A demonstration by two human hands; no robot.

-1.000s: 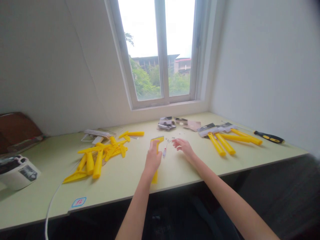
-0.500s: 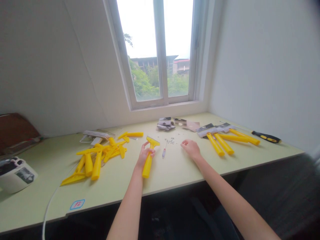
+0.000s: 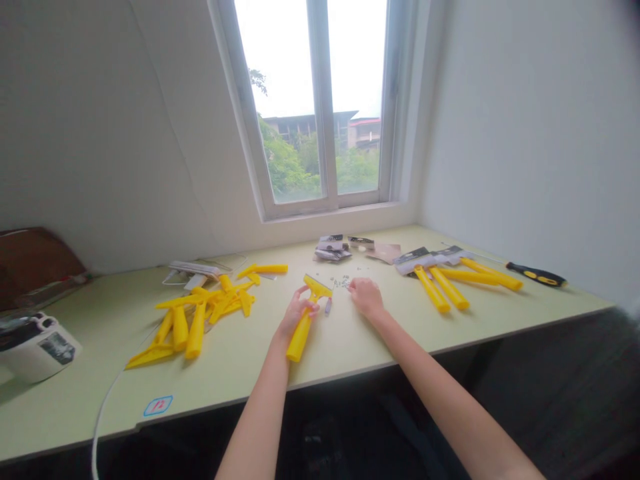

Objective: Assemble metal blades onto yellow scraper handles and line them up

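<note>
My left hand [image 3: 299, 311] is wrapped round a yellow scraper [image 3: 301, 333], blade end up and tilted to the right. My right hand [image 3: 367, 295] is closed, fingertips pinched together at the right side of a scatter of small metal screws [image 3: 341, 282]; whatever lies between them is too small to make out. Between the hands lies a small screwdriver [image 3: 328, 306], its upper part partly hidden by the scraper's head. To the left is a heap of yellow scraper parts [image 3: 200, 313], handles and heads mixed.
Yellow scrapers with packaged heads [image 3: 440, 287] lie at the right, beside a large black-and-yellow screwdriver [image 3: 537, 273]. Small packets [image 3: 331, 250] are by the window. A white mug [image 3: 37, 350] stands far left, and a white cable [image 3: 104, 407] hangs over the table's front edge.
My right hand has moved left to the screws, its fingers drawn together. My left hand has shifted slightly right, and the scraper now tilts more to the right, covering part of the small screwdriver.
</note>
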